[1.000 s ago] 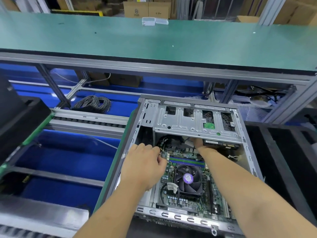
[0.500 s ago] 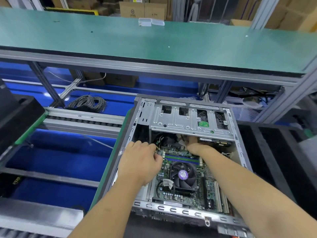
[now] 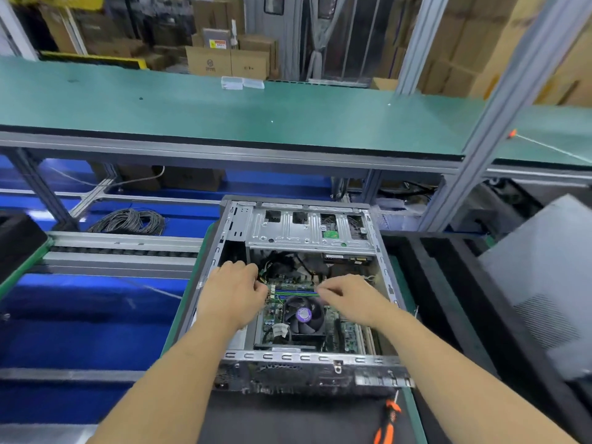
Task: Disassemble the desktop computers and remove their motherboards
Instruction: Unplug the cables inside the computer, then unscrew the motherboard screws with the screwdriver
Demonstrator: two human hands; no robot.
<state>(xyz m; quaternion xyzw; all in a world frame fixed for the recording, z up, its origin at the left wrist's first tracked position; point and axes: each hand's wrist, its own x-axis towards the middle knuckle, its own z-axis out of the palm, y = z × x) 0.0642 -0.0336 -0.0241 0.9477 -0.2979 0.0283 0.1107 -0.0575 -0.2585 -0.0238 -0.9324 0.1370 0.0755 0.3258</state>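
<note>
No text can be read for certain. Cardboard box (image 3: 209, 63) beyond the green desk (image 3: 224, 120): round printed logo with small characters beneath, too small to make out. Upright box (image 3: 217, 40) behind it: yellow-and-red warning sticker (image 3: 217, 44), wording illegible. CPU cooler fan (image 3: 303, 314) hub: purple label, print blurred.

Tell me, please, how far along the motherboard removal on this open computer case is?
Done: the computer case lies open, its side cover off. In hand: the left hand and right hand work with curled fingers at the motherboard near the memory slots; what they hold is hidden. Left: the board with its cooler fan still sits inside, and the orange-handled tool lies unused.
</note>
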